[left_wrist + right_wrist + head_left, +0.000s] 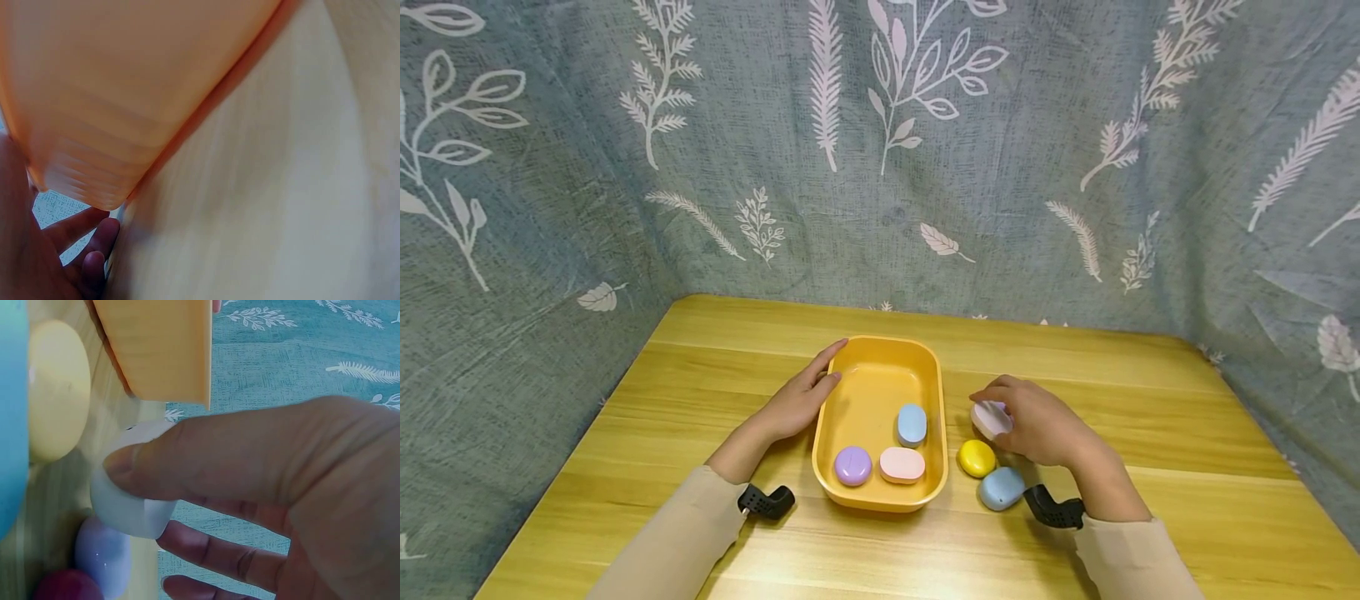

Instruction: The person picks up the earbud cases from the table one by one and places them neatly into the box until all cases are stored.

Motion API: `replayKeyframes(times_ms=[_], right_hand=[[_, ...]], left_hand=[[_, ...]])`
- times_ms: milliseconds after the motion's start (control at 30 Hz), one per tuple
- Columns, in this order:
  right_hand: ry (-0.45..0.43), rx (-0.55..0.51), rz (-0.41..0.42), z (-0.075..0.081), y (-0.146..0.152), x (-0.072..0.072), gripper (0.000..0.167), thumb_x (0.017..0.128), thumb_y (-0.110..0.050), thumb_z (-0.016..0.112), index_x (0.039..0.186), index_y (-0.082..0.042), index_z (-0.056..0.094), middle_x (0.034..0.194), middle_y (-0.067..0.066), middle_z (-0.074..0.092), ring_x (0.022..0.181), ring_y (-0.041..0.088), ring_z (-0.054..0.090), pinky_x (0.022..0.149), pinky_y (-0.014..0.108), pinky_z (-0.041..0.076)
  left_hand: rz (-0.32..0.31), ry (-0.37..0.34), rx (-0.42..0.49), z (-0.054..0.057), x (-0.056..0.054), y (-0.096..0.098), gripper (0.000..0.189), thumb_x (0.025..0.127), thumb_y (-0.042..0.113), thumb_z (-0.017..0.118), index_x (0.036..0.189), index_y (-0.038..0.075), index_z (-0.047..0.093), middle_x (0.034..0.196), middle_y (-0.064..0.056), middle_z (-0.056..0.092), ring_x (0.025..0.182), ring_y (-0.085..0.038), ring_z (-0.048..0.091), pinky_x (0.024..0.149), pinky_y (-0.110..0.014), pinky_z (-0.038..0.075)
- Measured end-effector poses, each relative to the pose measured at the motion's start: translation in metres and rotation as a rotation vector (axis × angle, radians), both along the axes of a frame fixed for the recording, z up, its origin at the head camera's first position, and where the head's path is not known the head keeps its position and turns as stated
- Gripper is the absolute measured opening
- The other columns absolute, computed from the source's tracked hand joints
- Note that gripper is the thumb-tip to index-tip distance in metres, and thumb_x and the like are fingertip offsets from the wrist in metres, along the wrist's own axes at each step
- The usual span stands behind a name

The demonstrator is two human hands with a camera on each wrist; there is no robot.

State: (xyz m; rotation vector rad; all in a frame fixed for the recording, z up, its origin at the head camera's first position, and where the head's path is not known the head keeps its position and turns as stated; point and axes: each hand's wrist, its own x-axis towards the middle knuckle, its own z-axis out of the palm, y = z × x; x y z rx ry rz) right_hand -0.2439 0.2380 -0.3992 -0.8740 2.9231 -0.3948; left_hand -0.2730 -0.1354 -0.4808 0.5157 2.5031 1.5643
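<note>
On the wood-grain desk (1112,367) stands a round-cornered yellow tray (865,400), its rim touched by my left hand (797,404), fingers extended. To the tray's right, my right hand (1043,423) pinches a smooth white case (989,419) (plump, rounded, nearly plain).

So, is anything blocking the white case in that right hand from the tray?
Nothing visible lies between the white case and the tray except the tray's own raised side; the yellow case sits off the straight path.
</note>
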Motion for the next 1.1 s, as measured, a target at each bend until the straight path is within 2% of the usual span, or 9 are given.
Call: replayKeyframes(times_ms=[167,333,500,800,1100], right_hand=[[0.016,-0.014,-0.011,0.002,-0.001,0.002,0.055,0.082,-0.007,0.082,0.135,-0.009,0.068,0.134,0.011,0.065,0.112,0.031,0.066,0.088,0.047,0.056],[0.013,-0.023,-0.016,0.007,-0.004,0.004,0.057,0.082,-0.009,0.083,0.136,-0.009,0.067,0.132,0.01,0.065,0.1,0.024,0.065,0.081,0.04,0.056],[0.015,-0.032,-0.01,0.01,-0.006,0.006,0.058,0.082,-0.011,0.083,0.137,-0.008,0.067,0.13,0.009,0.065,0.095,0.02,0.063,0.076,0.035,0.052],[0.051,-0.063,-0.001,0.016,-0.012,0.011,0.056,0.083,-0.013,0.082,0.137,-0.006,0.067,0.126,0.007,0.065,0.095,0.02,0.062,0.079,0.037,0.053],[0.047,-0.072,0.007,0.02,-0.014,0.012,0.057,0.084,-0.014,0.082,0.138,-0.006,0.065,0.127,0.008,0.065,0.095,0.02,0.063,0.079,0.037,0.053]], left_hand=[[-0.001,-0.004,0.01,-0.002,-0.001,-0.001,0.054,0.113,0.039,0.037,0.164,0.044,0.02,0.174,0.002,0.017,0.161,-0.029,0.017,0.129,-0.057,0.018],[0.011,0.0,-0.011,0.0,0.0,-0.001,0.054,0.113,0.038,0.037,0.164,0.045,0.02,0.174,0.002,0.018,0.16,-0.03,0.019,0.128,-0.058,0.02],[0.012,0.003,-0.02,0.001,-0.001,0.0,0.055,0.114,0.038,0.037,0.165,0.041,0.019,0.174,0.0,0.018,0.16,-0.032,0.02,0.128,-0.059,0.021],[0.018,-0.007,-0.022,0.003,-0.001,0.0,0.054,0.113,0.039,0.037,0.165,0.044,0.019,0.174,-0.001,0.02,0.159,-0.03,0.023,0.127,-0.058,0.024],[0.022,-0.009,-0.025,0.003,-0.002,0.0,0.054,0.113,0.037,0.037,0.163,0.048,0.019,0.173,-0.002,0.021,0.159,-0.03,0.023,0.128,-0.057,0.023]])
